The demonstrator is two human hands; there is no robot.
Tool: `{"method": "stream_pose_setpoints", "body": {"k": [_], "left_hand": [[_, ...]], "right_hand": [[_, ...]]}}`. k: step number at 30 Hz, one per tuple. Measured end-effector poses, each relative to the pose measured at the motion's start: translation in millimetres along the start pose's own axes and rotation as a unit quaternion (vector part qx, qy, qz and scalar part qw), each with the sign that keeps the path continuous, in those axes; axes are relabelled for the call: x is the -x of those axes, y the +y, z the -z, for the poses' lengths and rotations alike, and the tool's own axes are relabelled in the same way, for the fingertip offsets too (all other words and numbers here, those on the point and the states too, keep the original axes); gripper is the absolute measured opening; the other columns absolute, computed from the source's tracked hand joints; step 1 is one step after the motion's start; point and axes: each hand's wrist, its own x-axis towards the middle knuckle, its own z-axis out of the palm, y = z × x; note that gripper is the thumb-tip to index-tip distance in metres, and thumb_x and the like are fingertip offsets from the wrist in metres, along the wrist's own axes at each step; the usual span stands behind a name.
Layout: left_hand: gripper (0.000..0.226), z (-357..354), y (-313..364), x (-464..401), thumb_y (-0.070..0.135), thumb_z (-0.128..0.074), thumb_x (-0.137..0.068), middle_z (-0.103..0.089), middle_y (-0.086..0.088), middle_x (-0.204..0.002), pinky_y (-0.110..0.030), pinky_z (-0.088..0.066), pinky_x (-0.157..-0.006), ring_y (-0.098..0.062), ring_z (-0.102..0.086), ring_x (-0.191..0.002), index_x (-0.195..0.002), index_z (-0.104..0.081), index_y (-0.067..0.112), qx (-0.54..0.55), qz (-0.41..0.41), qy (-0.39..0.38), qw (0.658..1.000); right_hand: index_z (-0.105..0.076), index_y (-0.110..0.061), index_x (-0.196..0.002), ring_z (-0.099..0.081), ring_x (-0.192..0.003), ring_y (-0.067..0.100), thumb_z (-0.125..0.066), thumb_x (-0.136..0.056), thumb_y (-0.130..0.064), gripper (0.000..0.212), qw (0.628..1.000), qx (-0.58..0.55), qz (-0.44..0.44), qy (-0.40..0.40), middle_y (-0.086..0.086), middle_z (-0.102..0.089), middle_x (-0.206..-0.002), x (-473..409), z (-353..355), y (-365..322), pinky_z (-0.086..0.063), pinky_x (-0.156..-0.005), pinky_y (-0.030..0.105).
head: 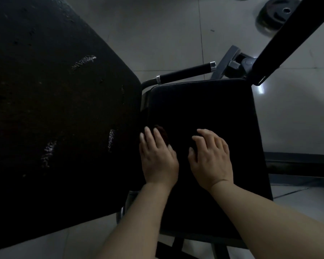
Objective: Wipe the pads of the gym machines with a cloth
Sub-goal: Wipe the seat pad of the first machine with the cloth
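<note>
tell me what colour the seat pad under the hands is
Black, seen in the head view: seat pad.

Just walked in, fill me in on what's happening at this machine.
A person is bent over a gym machine with both hands on its black seat pad. The left hand lies flat with straight fingers on a dark cloth near the pad's left edge. The right hand rests beside it, its fingers bent; the dim light hides whether it holds anything. The cracked back pad stands alongside, untouched.

A gym, dimly lit. A weight machine's black padded seat and cracked, worn back pad fill the view, with a foam-gripped handle beside them and a weight plate lying on the pale tiled floor.
</note>
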Motion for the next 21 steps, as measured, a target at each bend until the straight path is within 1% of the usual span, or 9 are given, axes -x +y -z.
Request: {"method": "stream_pose_setpoints", "body": {"k": [3, 5, 8, 11, 14, 16, 18, 20, 21], "left_hand": [[0.063, 12, 4, -27, 0.031, -0.036, -0.098, -0.003, -0.014, -0.159, -0.042, -0.015, -0.118, -0.031, -0.006, -0.145, -0.151, -0.010, 0.009, 0.013, 0.028, -0.015, 0.999], [0.062, 13, 3, -19, 0.029, -0.035, -0.098, -0.002, -0.013, -0.159, -0.042, -0.016, -0.118, -0.030, -0.006, -0.145, -0.151, -0.010, 0.009, 0.024, 0.020, -0.010, 0.999], [0.061, 6, -11, 19, 0.028, -0.034, -0.097, -0.001, -0.014, -0.159, -0.042, -0.019, -0.117, -0.030, -0.007, -0.146, -0.151, -0.013, 0.008, 0.028, 0.002, 0.005, 1.000], [0.061, -5, -28, 64, 0.031, -0.028, -0.096, -0.005, -0.015, -0.159, -0.042, -0.023, -0.116, -0.031, -0.012, -0.145, -0.150, -0.016, 0.006, 0.026, 0.006, 0.016, 1.000], [0.059, -13, -37, 107, 0.032, -0.026, -0.096, -0.019, -0.019, -0.156, -0.041, -0.031, -0.109, -0.034, -0.027, -0.141, -0.146, -0.026, 0.002, 0.014, 0.013, 0.038, 0.999], [0.060, -17, -39, 123, 0.033, -0.031, -0.093, -0.026, -0.019, -0.153, -0.040, -0.031, -0.106, -0.035, -0.034, -0.137, -0.144, -0.029, 0.002, 0.011, 0.013, 0.030, 0.999], [0.061, -17, -39, 123, 0.032, -0.042, -0.092, -0.027, -0.021, -0.152, -0.041, -0.029, -0.106, -0.037, -0.035, -0.136, -0.144, -0.031, 0.002, 0.002, 0.016, 0.016, 1.000], [0.065, -14, -37, 112, 0.030, -0.051, -0.086, -0.031, -0.023, -0.150, -0.042, -0.029, -0.105, -0.039, -0.036, -0.135, -0.142, -0.035, 0.000, -0.015, 0.008, 0.011, 1.000], [0.066, -11, -36, 105, 0.031, -0.051, -0.087, -0.030, -0.023, -0.150, -0.043, -0.030, -0.106, -0.038, -0.034, -0.137, -0.143, -0.034, 0.000, -0.020, -0.001, 0.013, 1.000]], "right_hand": [[-0.054, -0.018, -0.123, -0.034, -0.135, 0.020, -0.052, -0.091, -0.034, 0.036, 0.999, -0.011, 0.006, -0.035, 0.003, -0.044, -0.139, -1, 7, -1, -0.022, -0.112, 0.035], [-0.051, -0.020, -0.127, -0.030, -0.137, 0.018, -0.050, -0.093, -0.036, 0.038, 0.999, -0.016, 0.012, -0.045, 0.000, -0.039, -0.143, -1, 10, 0, -0.019, -0.113, 0.033], [-0.054, -0.019, -0.125, -0.037, -0.133, 0.020, -0.050, -0.090, -0.035, 0.038, 0.999, -0.036, 0.022, -0.028, 0.002, -0.043, -0.142, 5, 15, 0, -0.022, -0.111, 0.037], [-0.057, -0.018, -0.118, -0.042, -0.128, 0.020, -0.044, -0.085, -0.037, 0.040, 0.996, -0.046, 0.070, 0.022, 0.004, -0.050, -0.135, 20, 23, -5, -0.025, -0.106, 0.037], [-0.060, -0.019, -0.115, -0.045, -0.126, 0.021, -0.045, -0.084, -0.037, 0.039, 0.992, -0.026, 0.126, 0.001, 0.004, -0.053, -0.132, 38, 24, -15, -0.026, -0.103, 0.036], [-0.061, -0.020, -0.115, -0.046, -0.127, 0.021, -0.041, -0.084, -0.040, 0.043, 0.992, 0.011, 0.123, -0.037, 0.003, -0.053, -0.133, 47, 17, -17, -0.026, -0.103, 0.037], [-0.059, -0.021, -0.121, -0.044, -0.130, 0.021, -0.037, -0.084, -0.043, 0.048, 0.991, 0.042, 0.106, -0.075, 0.002, -0.052, -0.136, 55, 7, -16, -0.025, -0.106, 0.039], [-0.057, -0.021, -0.124, -0.041, -0.132, 0.020, -0.035, -0.085, -0.044, 0.050, 0.990, 0.056, 0.096, -0.084, 0.002, -0.050, -0.138, 59, 2, -15, -0.022, -0.108, 0.041], [-0.056, -0.021, -0.124, -0.039, -0.133, 0.020, -0.035, -0.085, -0.044, 0.050, 0.990, 0.061, 0.095, -0.080, 0.003, -0.050, -0.138, 60, 0, -16, -0.022, -0.109, 0.041]]}}
